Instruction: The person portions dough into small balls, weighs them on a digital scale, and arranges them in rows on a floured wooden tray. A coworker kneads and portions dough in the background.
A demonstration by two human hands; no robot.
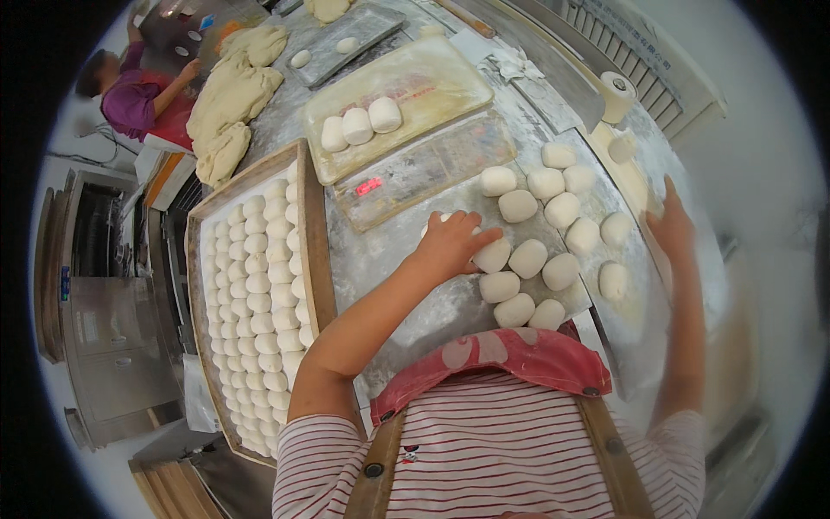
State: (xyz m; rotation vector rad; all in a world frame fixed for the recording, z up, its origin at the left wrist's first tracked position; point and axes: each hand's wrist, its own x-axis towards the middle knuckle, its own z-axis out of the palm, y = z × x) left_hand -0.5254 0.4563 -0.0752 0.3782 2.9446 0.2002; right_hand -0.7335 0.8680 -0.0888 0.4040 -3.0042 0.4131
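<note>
My left hand [457, 243] curls over a white dough piece [436, 222] on the floured metal worktop [389, 285], hiding much of it. Its thumb lies along another dough piece [491, 255]. Several more rounded dough pieces [528, 258] sit loosely grouped to the right of that hand. My right hand [674, 217] is over the worktop's right side, holding nothing, index finger stretched out and slightly blurred. Nearest to it are single dough pieces [616, 229], apart from the fingers. Three dough pieces [357, 126] stand in a row on a yellowed plastic tray [428, 78].
Left of me, a wooden-framed tray [322, 259] holds rows of dough pieces. A digital scale [428, 170] with a lit red display adjoins the yellowed tray. Beyond lie a large dough mass [233, 97], a metal tray [382, 32] and a person [133, 97]. A tape roll [617, 97] stands right.
</note>
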